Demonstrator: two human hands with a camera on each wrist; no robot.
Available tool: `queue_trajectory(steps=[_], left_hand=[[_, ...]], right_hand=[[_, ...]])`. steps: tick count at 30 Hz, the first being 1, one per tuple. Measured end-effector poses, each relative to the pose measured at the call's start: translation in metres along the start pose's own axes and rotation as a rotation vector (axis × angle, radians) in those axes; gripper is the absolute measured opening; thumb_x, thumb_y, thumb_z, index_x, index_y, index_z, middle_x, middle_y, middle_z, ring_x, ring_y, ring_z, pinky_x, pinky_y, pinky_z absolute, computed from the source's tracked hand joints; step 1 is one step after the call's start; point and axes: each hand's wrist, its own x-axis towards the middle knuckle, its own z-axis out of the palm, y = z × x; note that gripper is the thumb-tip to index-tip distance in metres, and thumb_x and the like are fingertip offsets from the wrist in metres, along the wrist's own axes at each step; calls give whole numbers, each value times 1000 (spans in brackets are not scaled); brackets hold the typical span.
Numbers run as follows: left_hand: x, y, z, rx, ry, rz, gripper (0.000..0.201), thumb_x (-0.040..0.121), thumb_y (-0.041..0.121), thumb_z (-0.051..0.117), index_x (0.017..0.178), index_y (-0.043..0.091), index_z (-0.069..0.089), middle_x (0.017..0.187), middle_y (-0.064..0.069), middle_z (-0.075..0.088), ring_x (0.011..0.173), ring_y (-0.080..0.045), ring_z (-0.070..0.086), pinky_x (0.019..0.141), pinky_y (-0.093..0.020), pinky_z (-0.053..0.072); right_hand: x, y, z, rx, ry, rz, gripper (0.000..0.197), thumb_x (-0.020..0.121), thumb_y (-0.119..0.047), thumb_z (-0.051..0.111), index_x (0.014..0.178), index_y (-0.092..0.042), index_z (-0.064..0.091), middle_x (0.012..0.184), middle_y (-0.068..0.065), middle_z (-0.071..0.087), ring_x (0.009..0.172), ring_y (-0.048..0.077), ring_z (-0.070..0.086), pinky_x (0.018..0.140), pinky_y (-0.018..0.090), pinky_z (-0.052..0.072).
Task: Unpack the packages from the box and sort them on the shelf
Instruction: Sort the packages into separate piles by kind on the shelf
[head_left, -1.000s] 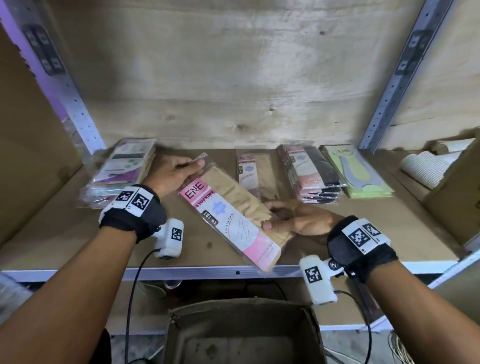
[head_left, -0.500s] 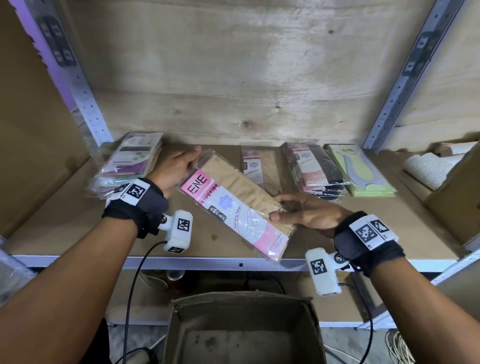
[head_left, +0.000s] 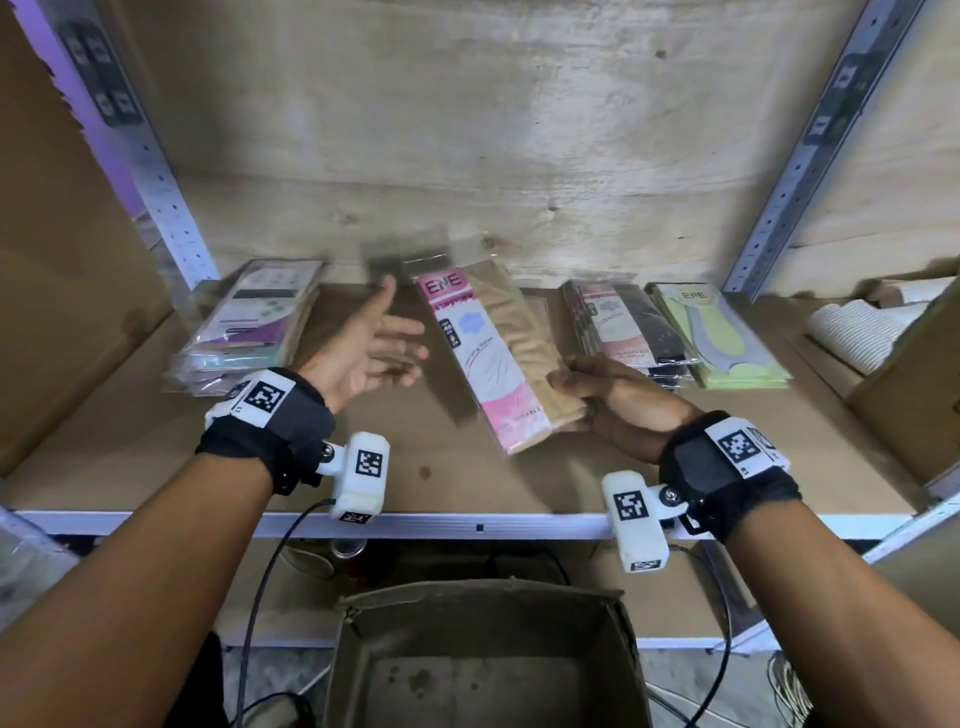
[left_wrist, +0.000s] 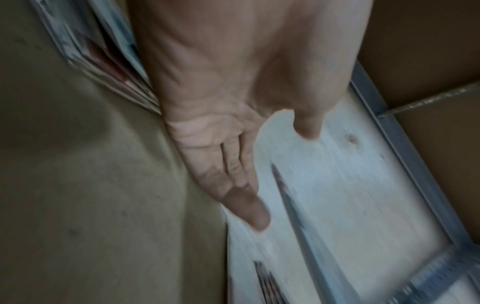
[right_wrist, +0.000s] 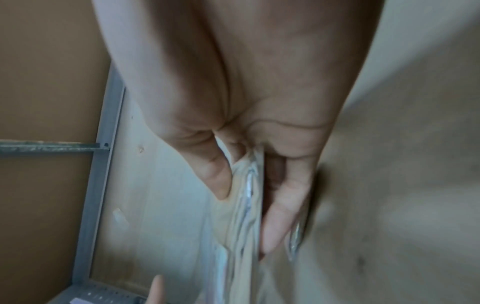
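Note:
A clear packet of beige stockings with a pink and white ENE card (head_left: 488, 353) is held above the shelf board (head_left: 130, 431), lengthwise toward the back wall. My right hand (head_left: 597, 395) pinches its near right corner; in the right wrist view the thumb (right_wrist: 215, 172) lies on one face of the packet (right_wrist: 246, 205) and the fingers on the other. My left hand (head_left: 374, 343) hovers open just left of the packet, palm toward it, touching nothing; in the left wrist view the left hand (left_wrist: 228, 164) shows straight fingers. The cardboard box (head_left: 488, 660) stands open below the shelf edge.
On the shelf lie a stack of purple-and-white packets (head_left: 249, 322) at the left, a stack of pink and black packets (head_left: 623, 332) and a green packet (head_left: 717, 338) at the right. White ribbed rolls (head_left: 857, 327) sit far right. Metal uprights (head_left: 810, 150) flank the bay.
The left hand has let go of the packet's far end and opened. The right hand has swung the packet from a diagonal to point straight back, and moved it toward the rear.

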Motion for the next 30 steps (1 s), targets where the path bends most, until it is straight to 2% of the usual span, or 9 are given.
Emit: queue_trajectory(steps=[4,7,10,16,18,20,23,26,30], left_hand=[[-14,-9,37,86,-252,-75,64,75,56,74,118,10,62,99,-15,75,89,-31,74,71,-32,61],[-15,-15,51,91,-345,-48,38,86,26,74,119,10,65,107,-14,75,90,-27,74,73,-28,61],[-11,-17,51,106,-298,-38,29,84,16,76,111,7,70,104,-13,76,81,-19,74,67,-23,59],[-3,-20,58,182,-120,-48,38,80,7,78,113,-8,66,105,-22,72,86,-25,71,65,-26,62],[1,-17,63,147,-98,-45,38,84,1,72,119,-10,62,112,-25,69,93,-28,68,68,-26,62],[8,-13,68,138,-61,-36,38,87,-2,69,123,-9,61,115,-25,67,96,-28,66,69,-24,61],[22,-10,73,170,23,-5,35,85,-2,71,120,-5,65,107,-21,70,80,-20,64,60,-15,56],[37,-10,79,218,94,24,33,79,-1,77,111,-2,70,100,-17,73,76,-19,68,65,-21,59],[51,-14,87,282,139,-2,33,70,0,85,100,0,72,99,-17,75,83,-25,74,79,-36,61]], right_hand=[[9,-6,11,169,57,-49,34,95,3,52,129,11,49,127,28,58,115,36,60,91,47,54],[17,-3,17,202,115,-57,30,94,4,55,123,11,51,115,24,64,106,35,64,80,42,60],[23,-2,19,-7,195,-35,17,90,-2,65,104,4,59,86,12,67,74,25,65,63,32,61],[41,3,9,-330,374,60,25,76,-14,83,75,-10,59,64,4,60,53,18,58,65,37,55],[46,-1,6,-362,457,49,25,74,-12,84,86,-10,62,70,5,66,57,18,63,69,37,58],[52,-7,3,-383,521,29,39,70,-9,85,103,-6,65,84,8,70,74,24,71,80,41,60],[54,-16,1,-440,582,0,58,65,-6,82,119,-5,64,96,10,71,90,30,71,90,45,57],[54,-20,-1,-572,664,-31,55,67,-9,81,119,-13,64,95,1,72,93,22,70,87,33,56],[56,-17,-4,-721,697,-48,40,72,-6,79,111,-11,70,97,4,73,68,5,62,51,1,41]])
